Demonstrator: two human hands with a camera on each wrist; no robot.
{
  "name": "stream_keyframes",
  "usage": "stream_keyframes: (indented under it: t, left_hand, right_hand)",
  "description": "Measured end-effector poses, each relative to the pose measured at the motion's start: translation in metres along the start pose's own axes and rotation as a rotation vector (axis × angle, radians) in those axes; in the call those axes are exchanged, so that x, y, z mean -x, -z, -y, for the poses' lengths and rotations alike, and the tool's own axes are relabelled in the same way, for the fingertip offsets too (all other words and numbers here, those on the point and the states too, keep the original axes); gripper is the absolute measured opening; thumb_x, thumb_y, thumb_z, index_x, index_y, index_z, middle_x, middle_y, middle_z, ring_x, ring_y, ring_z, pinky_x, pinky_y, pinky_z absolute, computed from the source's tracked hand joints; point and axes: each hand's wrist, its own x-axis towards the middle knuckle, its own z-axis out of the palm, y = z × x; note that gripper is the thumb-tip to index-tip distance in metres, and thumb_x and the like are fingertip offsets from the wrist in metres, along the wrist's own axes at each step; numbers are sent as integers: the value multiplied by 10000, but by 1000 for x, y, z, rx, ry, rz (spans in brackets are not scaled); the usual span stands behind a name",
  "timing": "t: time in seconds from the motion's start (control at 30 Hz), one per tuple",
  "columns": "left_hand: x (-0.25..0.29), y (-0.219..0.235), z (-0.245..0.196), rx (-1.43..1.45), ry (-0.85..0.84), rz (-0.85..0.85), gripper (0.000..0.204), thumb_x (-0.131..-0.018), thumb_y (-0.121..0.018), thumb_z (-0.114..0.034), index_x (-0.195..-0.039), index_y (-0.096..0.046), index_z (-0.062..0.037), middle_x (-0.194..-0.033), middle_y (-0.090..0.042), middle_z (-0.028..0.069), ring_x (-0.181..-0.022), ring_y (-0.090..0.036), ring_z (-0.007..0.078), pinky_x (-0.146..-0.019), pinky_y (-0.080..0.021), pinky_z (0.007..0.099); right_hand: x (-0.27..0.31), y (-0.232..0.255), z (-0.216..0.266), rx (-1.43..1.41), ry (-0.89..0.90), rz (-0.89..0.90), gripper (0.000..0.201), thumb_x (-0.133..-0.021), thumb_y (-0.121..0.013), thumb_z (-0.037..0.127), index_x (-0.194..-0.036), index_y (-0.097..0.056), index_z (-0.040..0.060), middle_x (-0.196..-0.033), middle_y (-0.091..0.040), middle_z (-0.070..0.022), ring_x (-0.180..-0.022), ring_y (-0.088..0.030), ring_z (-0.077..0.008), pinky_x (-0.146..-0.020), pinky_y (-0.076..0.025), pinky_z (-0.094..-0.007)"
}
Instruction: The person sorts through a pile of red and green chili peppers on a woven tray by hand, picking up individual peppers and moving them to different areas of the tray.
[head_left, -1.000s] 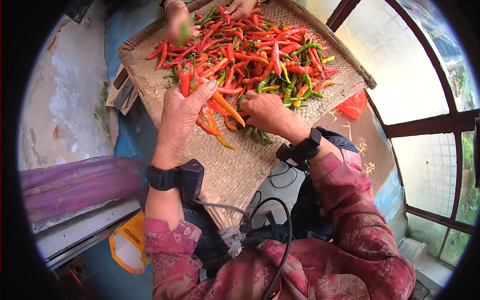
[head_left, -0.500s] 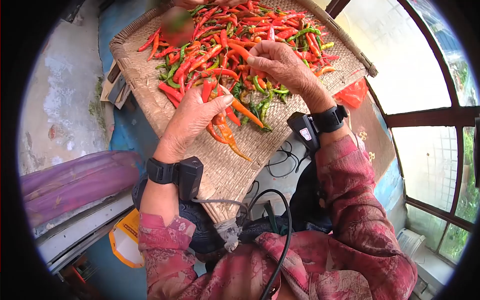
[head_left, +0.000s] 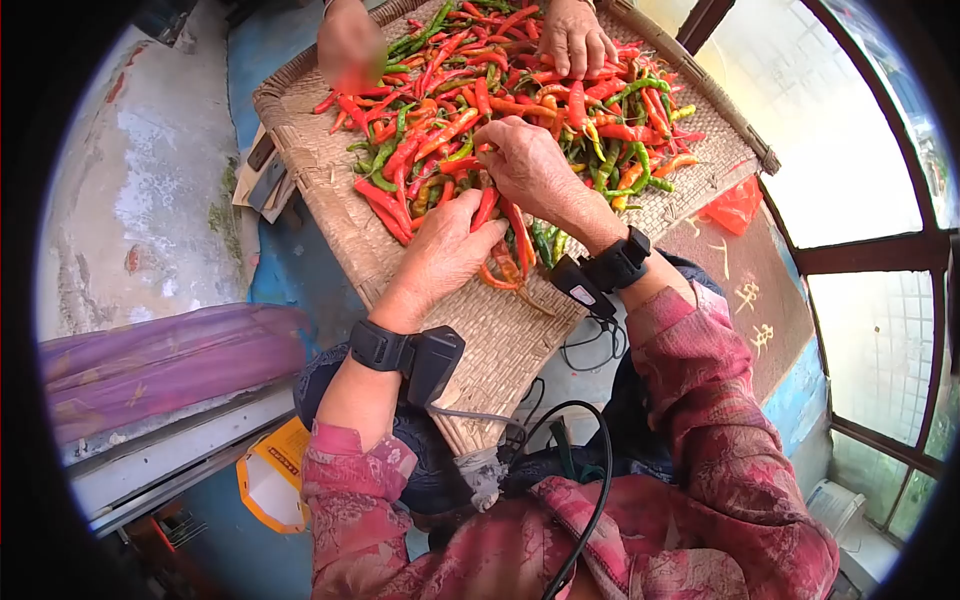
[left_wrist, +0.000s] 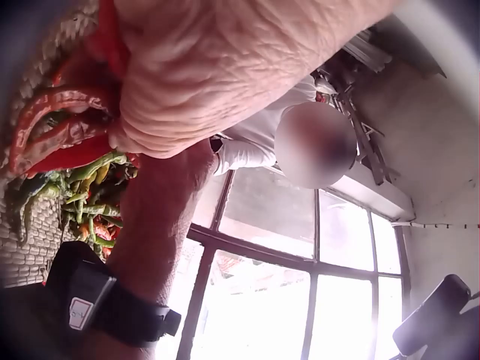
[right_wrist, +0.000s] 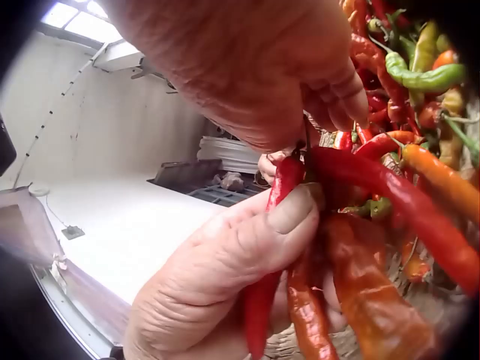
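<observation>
Red and orange peppers (right_wrist: 259, 307) are gripped in my left hand (head_left: 445, 245), its thumb across them near the stems. A larger red pepper (right_wrist: 405, 202) slants out to the right by that thumb in the right wrist view. Just above, my right hand (head_left: 540, 180) has its fingers curled at a thin stem (right_wrist: 306, 131); the palm hides its thumb tip. Wrinkled orange-red peppers (left_wrist: 60, 124) hang below my left hand. Both hands are over the near part of a woven tray (head_left: 400, 330), beside a heap of red and green peppers (head_left: 440, 130).
Across the tray, another person's left-side hand (head_left: 350, 45) is partly blurred and their other hand (head_left: 575, 35) rests on the heap. A red plastic bag (head_left: 735, 205) lies right of the tray. Black cables (head_left: 600, 440) run by my lap. A window (head_left: 870, 330) stands at the right.
My right hand has come down and left from over the heap to beside my left hand. The held peppers have shifted right. The other person's hands have come further into view.
</observation>
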Motion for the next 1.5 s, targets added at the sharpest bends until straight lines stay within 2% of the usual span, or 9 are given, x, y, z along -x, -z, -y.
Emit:
stream_keyframes:
  t: [0.33,0.47,0.6,0.77,1.0,1.1,1.3,1.37,1.5]
  left_hand:
    - [18,16,1,-265,-172,61,299,-827,-570,-280,-795,-561,17,-707,-584,216,-741,-586,382,-682,-450,444]
    - [15,21,1,75,-28,-206,373,-865,-586,-306,-1052,-578,17,-760,-596,58,-707,-549,125,-652,-439,274]
    - [7,24,3,442,-42,-316,361,-870,-603,-283,-1031,-546,35,-698,-525,-14,-615,-477,52,-546,-405,215]
    - [11,21,-12,738,54,-263,237,-894,-564,-269,-994,-545,-55,-700,-506,-35,-574,-404,29,-503,-342,170]
    - [9,60,-6,823,-99,-743,178,-888,-573,-277,-846,-509,-115,-707,-496,-42,-622,-456,42,-577,-374,181]
    - [16,63,-21,869,-71,-819,196,-882,-576,-292,-846,-529,-105,-741,-519,-37,-645,-467,38,-576,-386,196]
    - [21,77,-12,921,-138,-852,142,-889,-562,-258,-888,-540,-117,-795,-552,-34,-700,-505,39,-588,-406,204]
    - [20,81,-15,968,-154,-893,134,-894,-552,-250,-886,-537,-116,-798,-552,-33,-710,-511,44,-586,-413,202]
    - [20,85,-18,1011,-201,-874,132,-897,-543,-225,-895,-530,-94,-804,-541,-20,-714,-511,53,-586,-434,208]
  right_hand:
    - [-6,-22,5,349,0,162,154,-740,-592,73,-867,-522,22,-872,-550,-155,-863,-575,-336,-664,-465,-442]
    - [-12,-1,15,-33,1,63,126,-846,-551,152,-858,-502,37,-683,-567,-163,-717,-571,-362,-594,-435,-449]
    - [7,7,40,-65,65,99,148,-864,-547,176,-860,-494,38,-693,-565,-174,-702,-571,-362,-592,-442,-438]
    - [26,2,59,-105,-63,143,178,-890,-519,182,-851,-427,34,-623,-540,-186,-644,-571,-393,-548,-442,-459]
    - [20,16,33,49,45,246,96,-883,-490,112,-844,-453,33,-611,-490,-173,-618,-545,-385,-533,-423,-436]
    - [6,7,11,37,107,116,64,-839,-523,72,-860,-493,19,-739,-545,-155,-701,-577,-349,-608,-462,-410]
    - [-17,-25,34,208,239,196,493,-714,-646,113,-1186,-505,98,-1117,-499,-122,-1050,-464,-322,-829,-431,-414]
    - [-13,-46,44,372,443,199,471,-705,-618,103,-1167,-525,106,-1151,-489,-105,-1092,-443,-295,-888,-391,-460]
    - [-6,-72,53,613,350,273,628,-698,-611,76,-1290,-426,175,-1373,-329,-101,-1256,-305,-376,-960,-306,-569]
